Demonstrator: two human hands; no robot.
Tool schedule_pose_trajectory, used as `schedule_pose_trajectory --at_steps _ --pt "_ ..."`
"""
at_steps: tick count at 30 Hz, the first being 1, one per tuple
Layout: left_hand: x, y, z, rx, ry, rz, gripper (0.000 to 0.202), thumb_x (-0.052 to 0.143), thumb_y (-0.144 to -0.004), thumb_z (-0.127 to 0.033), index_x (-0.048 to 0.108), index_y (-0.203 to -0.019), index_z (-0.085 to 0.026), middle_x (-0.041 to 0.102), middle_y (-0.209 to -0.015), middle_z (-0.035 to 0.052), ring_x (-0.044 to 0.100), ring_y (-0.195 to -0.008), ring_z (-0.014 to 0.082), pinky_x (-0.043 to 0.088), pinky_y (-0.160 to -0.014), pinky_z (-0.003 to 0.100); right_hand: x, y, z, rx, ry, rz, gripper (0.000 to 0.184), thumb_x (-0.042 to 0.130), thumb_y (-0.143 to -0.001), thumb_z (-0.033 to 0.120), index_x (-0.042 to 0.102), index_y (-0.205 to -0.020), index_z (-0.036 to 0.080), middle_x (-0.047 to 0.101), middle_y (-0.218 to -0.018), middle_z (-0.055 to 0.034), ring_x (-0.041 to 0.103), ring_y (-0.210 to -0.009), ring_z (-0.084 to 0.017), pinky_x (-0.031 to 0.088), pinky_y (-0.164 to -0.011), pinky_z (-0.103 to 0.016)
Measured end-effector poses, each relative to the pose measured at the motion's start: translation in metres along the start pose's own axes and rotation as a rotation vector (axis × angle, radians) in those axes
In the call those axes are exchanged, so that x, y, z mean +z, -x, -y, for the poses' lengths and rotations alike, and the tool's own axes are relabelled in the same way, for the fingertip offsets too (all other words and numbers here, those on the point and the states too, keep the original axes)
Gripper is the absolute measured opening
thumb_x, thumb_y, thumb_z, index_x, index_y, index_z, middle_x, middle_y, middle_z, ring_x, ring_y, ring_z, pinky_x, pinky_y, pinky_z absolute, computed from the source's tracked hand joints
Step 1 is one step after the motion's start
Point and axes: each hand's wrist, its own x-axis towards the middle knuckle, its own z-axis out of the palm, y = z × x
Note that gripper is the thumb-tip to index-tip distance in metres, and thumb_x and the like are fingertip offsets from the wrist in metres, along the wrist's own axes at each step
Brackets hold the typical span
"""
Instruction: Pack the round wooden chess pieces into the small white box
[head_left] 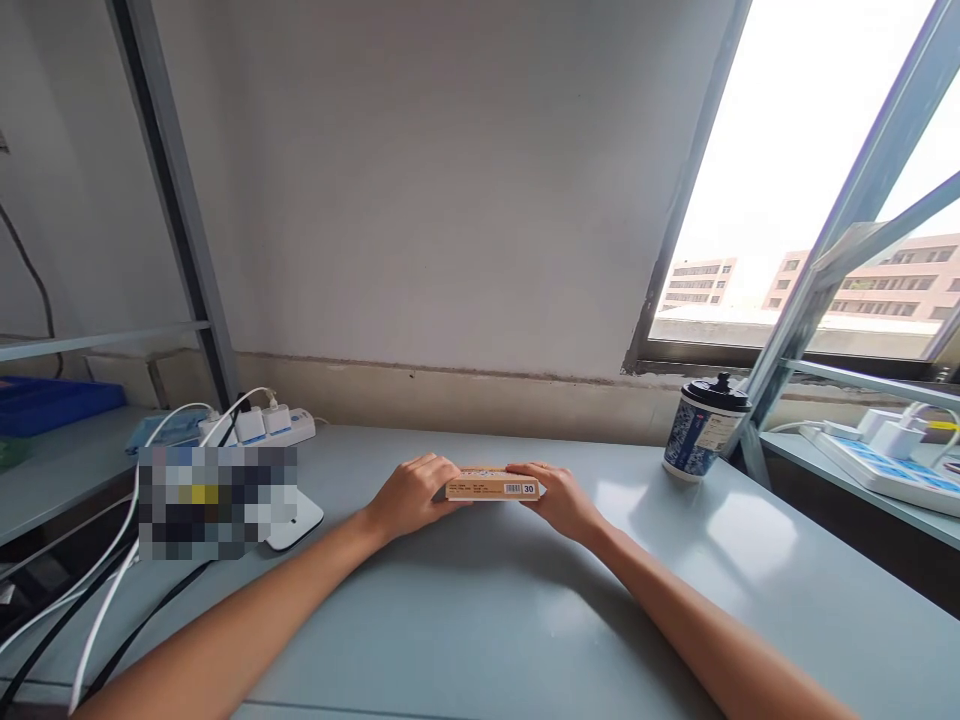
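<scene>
Between my two hands is a flat, light-brown cardboard box (491, 489), its printed narrow side facing me with a barcode and the number 30. My left hand (417, 494) grips its left end, fingers over the top and thumb toward the near side. On the right end, my right hand (561, 500) holds it the same way, fingers across the top. The box lies level at the middle of the grey table (465, 610); whether it touches the tabletop, I cannot tell. Its far side is hidden.
A lidded paper cup (703, 430) stands at the back right. To the left are a power strip (289, 428) with plugs, white and black cables (135, 515), a white rounded device (296, 520) and a blurred patch. Another power strip (885, 455) lies at far right, by a metal frame.
</scene>
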Motion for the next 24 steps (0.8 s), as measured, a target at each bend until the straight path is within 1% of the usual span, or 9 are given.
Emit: schedule_pose_trajectory --at_steps 4,8,10,13,16,18,20,22,24 --pt "0.004 0.000 -0.002 0.018 0.022 0.007 0.033 0.062 -0.089 -0.042 0.064 -0.113 -0.020 0.063 -0.117 0.0085 0.058 -0.108 0.0231 0.042 -0.101 0.048 -0.002 0.000 0.002 -0.051 0.049 0.044 0.039 0.060 -0.079 0.015 0.068 -0.115 0.027 0.072 -0.113 -0.0042 0.068 -0.099 -0.024 0.051 -0.091 -0.039" --pt "0.008 0.001 -0.003 -0.015 0.109 -0.007 0.031 0.063 -0.089 -0.037 0.064 -0.115 -0.020 0.062 -0.122 0.0091 0.056 -0.112 0.0240 0.040 -0.103 0.049 -0.002 0.000 0.002 -0.097 0.081 0.074 0.043 0.059 -0.078 0.012 0.067 -0.118 0.026 0.070 -0.118 -0.0047 0.068 -0.102 -0.024 0.051 -0.092 -0.040" --pt "0.006 0.002 -0.005 -0.050 0.184 0.002 0.031 0.065 -0.087 -0.034 0.064 -0.115 -0.020 0.060 -0.125 0.0090 0.056 -0.113 0.0244 0.040 -0.103 0.049 -0.001 0.000 0.001 -0.115 0.096 0.071 0.044 0.058 -0.078 0.012 0.067 -0.119 0.025 0.069 -0.120 -0.0057 0.068 -0.102 -0.025 0.052 -0.090 -0.040" --pt "0.001 0.000 -0.007 -0.114 0.341 0.052 0.032 0.066 -0.087 -0.031 0.063 -0.118 -0.021 0.058 -0.130 0.0088 0.056 -0.115 0.0240 0.040 -0.105 0.048 0.000 -0.001 -0.003 -0.151 0.110 0.052 0.045 0.058 -0.078 0.011 0.067 -0.119 0.026 0.069 -0.121 -0.0056 0.067 -0.105 -0.024 0.053 -0.091 -0.040" --pt "0.001 -0.005 -0.006 -0.243 0.527 0.053 0.037 0.059 -0.093 -0.034 0.056 -0.127 -0.021 0.055 -0.133 0.0102 0.058 -0.112 0.0232 0.047 -0.098 0.046 0.001 -0.002 -0.009 -0.186 0.119 -0.005 0.049 0.057 -0.076 0.007 0.066 -0.122 0.024 0.067 -0.124 -0.0071 0.062 -0.114 -0.026 0.051 -0.096 -0.043" --pt "0.005 -0.009 -0.003 -0.357 0.641 0.017 0.041 0.052 -0.096 -0.041 0.051 -0.131 -0.019 0.057 -0.129 0.0113 0.061 -0.106 0.0228 0.051 -0.091 0.045 0.001 -0.003 -0.013 -0.211 0.117 -0.050 0.051 0.056 -0.077 0.006 0.064 -0.123 0.024 0.065 -0.126 -0.0079 0.058 -0.120 -0.027 0.050 -0.098 -0.047" --pt "0.009 -0.011 -0.002 -0.455 0.737 0.004 0.042 0.049 -0.096 -0.045 0.053 -0.126 -0.016 0.061 -0.119 0.0106 0.063 -0.099 0.0215 0.053 -0.086 0.043 0.001 -0.003 -0.015 -0.237 0.104 -0.082 0.049 0.056 -0.079 0.009 0.063 -0.125 0.025 0.064 -0.128 -0.0074 0.055 -0.123 -0.027 0.049 -0.100 -0.049" --pt "0.012 -0.011 -0.003 -0.521 0.813 0.038 0.040 0.049 -0.096 -0.046 0.058 -0.117 -0.013 0.064 -0.109 0.0089 0.064 -0.092 0.0195 0.054 -0.082 0.040 0.001 -0.003 -0.015 -0.257 0.080 -0.094 0.045 0.057 -0.083 0.012 0.063 -0.125 0.026 0.064 -0.128 -0.0060 0.053 -0.125 -0.027 0.048 -0.102 -0.049" --pt "0.012 -0.009 -0.008 -0.553 0.875 0.081 0.036 0.052 -0.095 -0.044 0.061 -0.110 -0.013 0.066 -0.103 0.0077 0.065 -0.088 0.0182 0.055 -0.080 0.038 0.001 -0.003 -0.012 -0.260 0.047 -0.090 0.042 0.058 -0.084 0.017 0.064 -0.124 0.028 0.064 -0.129 -0.0047 0.053 -0.126 -0.026 0.047 -0.104 -0.048"
